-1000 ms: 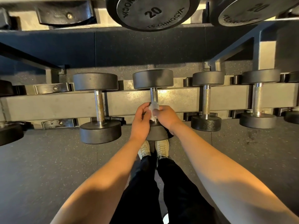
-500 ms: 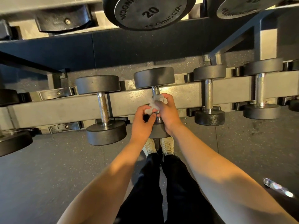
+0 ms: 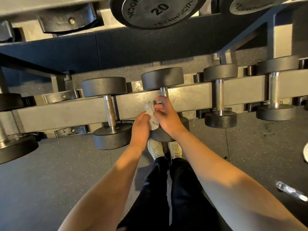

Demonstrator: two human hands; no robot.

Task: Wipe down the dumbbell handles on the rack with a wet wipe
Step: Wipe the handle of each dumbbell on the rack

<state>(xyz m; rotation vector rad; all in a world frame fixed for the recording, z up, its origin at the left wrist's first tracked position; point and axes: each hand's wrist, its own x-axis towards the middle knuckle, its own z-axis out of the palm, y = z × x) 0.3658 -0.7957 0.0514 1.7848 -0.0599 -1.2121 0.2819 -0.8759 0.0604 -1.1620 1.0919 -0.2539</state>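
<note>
Several black dumbbells with steel handles lie across the grey rack beam (image 3: 66,112). The middle dumbbell (image 3: 162,78) shows only a short piece of its handle (image 3: 164,92) above my hands. My right hand (image 3: 168,116) lies over the rest of that handle and pinches the upper part of a crumpled white wet wipe (image 3: 150,114). My left hand (image 3: 140,126) holds the wipe's lower part from the left. The wipe sits just left of the handle line, between both hands. The dumbbell's near head is mostly hidden under my wrists.
Neighbouring dumbbells lie to the left (image 3: 110,110), right (image 3: 220,95) and far right (image 3: 275,90). A dumbbell marked 20 (image 3: 158,10) overhangs from the upper tier. My white shoes (image 3: 156,150) stand on the speckled floor, where a shiny object (image 3: 291,191) lies at the right.
Both hands slid the wipe up the middle handle. The wipe now sits to the handle's left, held between both hands rather than wrapped round the bar. The view shifted slightly.
</note>
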